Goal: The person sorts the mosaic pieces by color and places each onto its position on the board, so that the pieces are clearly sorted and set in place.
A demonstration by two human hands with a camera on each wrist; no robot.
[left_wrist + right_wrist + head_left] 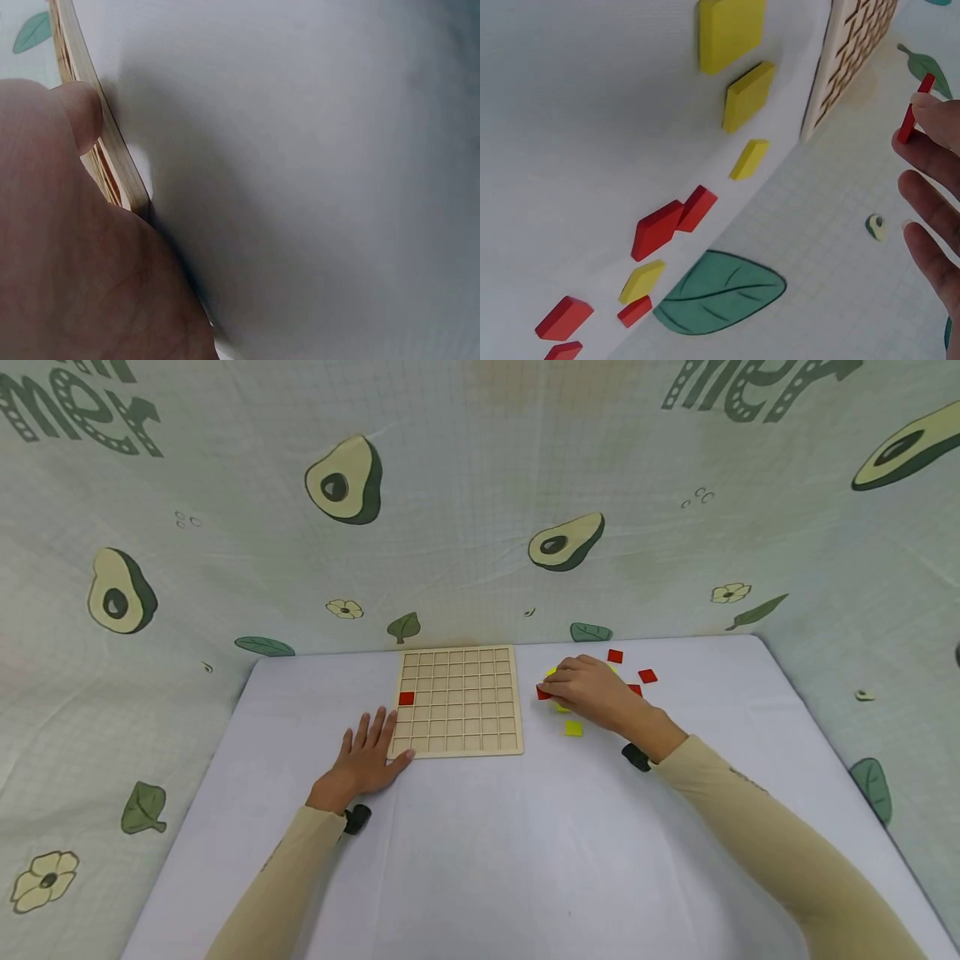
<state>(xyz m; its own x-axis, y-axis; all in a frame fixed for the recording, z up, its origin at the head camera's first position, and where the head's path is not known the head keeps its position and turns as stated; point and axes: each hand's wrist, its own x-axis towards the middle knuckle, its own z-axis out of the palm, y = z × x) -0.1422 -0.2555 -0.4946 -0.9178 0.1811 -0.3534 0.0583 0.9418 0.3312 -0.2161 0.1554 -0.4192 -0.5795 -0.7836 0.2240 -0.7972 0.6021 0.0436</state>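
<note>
A square wooden grid board point(465, 702) lies on the white cloth, with one red tile point(406, 698) set in a cell of its left column. My left hand point(363, 766) rests flat, fingers spread, at the board's lower left corner, the thumb touching its near edge. Between thumb and fingertips my right hand point(588, 689) pinches another red tile point(916, 112), seen edge-on and raised in the right wrist view. Under and around that hand lie loose yellow tiles point(731, 34) and red tiles point(658, 229), some hidden by the hand in the head view.
Right of the board a yellow tile point(573, 728) lies nearest the front of the loose group, and a red tile point(647, 676) lies at its right edge. The white table point(480, 843) backs onto a hanging cloth point(450, 527) printed with avocados and leaves.
</note>
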